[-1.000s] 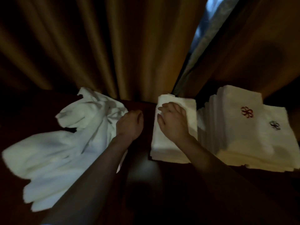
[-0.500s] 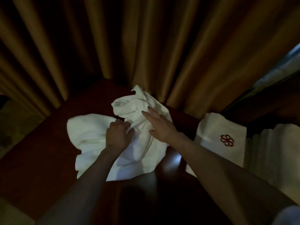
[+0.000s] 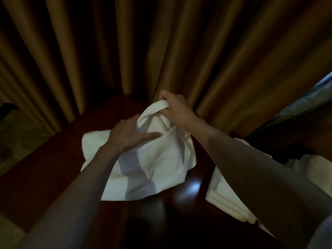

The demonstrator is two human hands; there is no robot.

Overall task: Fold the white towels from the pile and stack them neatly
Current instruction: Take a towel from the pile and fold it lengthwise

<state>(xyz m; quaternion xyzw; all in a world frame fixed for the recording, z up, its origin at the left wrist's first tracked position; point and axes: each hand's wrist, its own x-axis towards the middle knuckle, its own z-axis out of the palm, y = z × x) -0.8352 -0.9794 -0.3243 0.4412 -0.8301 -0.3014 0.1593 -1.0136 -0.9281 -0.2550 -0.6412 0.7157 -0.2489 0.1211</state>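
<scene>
Both hands on a crumpled white towel (image 3: 149, 164) on a dark wood table (image 3: 53, 168), no readable writing or logo in view

Right hand (image 3: 177, 109) is at the towel's far top edge, fingers curled round a rolled fold of cloth & lifting it off the table, just in front of the tan curtain (image 3: 161, 51). Left hand (image 3: 129, 135) is lower & nearer, palm down on the towel's middle w/ thumb stretched out flat across the cloth; its fingers tuck into the raised fold, can't tell if they pinch it. Rest of the towel spreads loose on the tabletop under & between both forearms. Folded towel stack (image 3: 226, 194) sits to the right, apart from the loose towel, partly hidden by the right forearm
</scene>
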